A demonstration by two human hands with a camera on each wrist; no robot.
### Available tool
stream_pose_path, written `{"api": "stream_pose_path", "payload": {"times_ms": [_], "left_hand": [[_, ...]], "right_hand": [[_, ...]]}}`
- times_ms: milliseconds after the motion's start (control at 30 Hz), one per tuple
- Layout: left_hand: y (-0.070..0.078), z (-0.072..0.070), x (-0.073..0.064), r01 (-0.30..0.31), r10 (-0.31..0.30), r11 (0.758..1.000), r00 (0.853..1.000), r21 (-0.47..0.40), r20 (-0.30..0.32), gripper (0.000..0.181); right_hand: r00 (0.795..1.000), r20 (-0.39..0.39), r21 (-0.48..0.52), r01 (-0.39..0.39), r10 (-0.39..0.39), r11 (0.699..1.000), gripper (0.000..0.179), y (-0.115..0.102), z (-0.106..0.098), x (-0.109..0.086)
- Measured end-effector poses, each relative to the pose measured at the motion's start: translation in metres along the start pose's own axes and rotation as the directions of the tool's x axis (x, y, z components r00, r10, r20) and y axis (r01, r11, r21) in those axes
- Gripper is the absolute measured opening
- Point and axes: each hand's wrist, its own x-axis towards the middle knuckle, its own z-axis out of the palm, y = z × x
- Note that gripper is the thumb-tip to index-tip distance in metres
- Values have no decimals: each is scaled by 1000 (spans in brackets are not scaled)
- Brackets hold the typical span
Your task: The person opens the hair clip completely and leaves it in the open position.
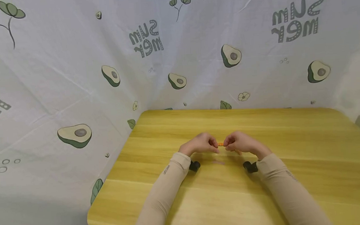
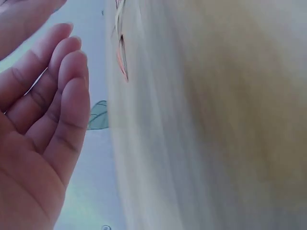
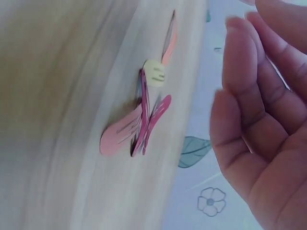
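Observation:
My left hand [image 1: 203,143] and right hand [image 1: 242,143] hover facing each other above the table, fingertips a little apart. A sliver of an orange hair clip [image 1: 220,144] shows between them in the head view; the right hand hides much of what lies behind. The right wrist view shows snap hair clips lying close together on the tabletop: an orange one [image 3: 170,40], a yellow one [image 3: 154,73], a pale pink one [image 3: 120,134] and a magenta one [image 3: 157,117] beside another magenta. In both wrist views the fingers bend loosely, with no clip visible in them.
The wooden table [image 1: 156,127] has its far edge by a white curtain [image 1: 194,39] printed with avocados. A black wrist camera [image 1: 194,166] sits below the left wrist and another black camera [image 1: 250,167] below the right. A faint pinkish strip [image 1: 218,162] shows on the wood.

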Motion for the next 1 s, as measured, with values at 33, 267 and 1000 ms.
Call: {"api": "stream_pose_path", "payload": {"times_ms": [33,267,1000], "left_hand": [[-1,0,2,5,-5,1000,1000,7,-6,11],[-12,0,14,59,-58,998,997,26,-52,6],[-14,-8,31,150,-149,987,989,54,-28,10]], "right_hand": [[1000,1,7,-12,12,1000,16,0,-1,2],[997,-12,25,-78,78,997,19,8,0,19],[999,-11,-101,-46,45,994,16,29,-6,53]]}}
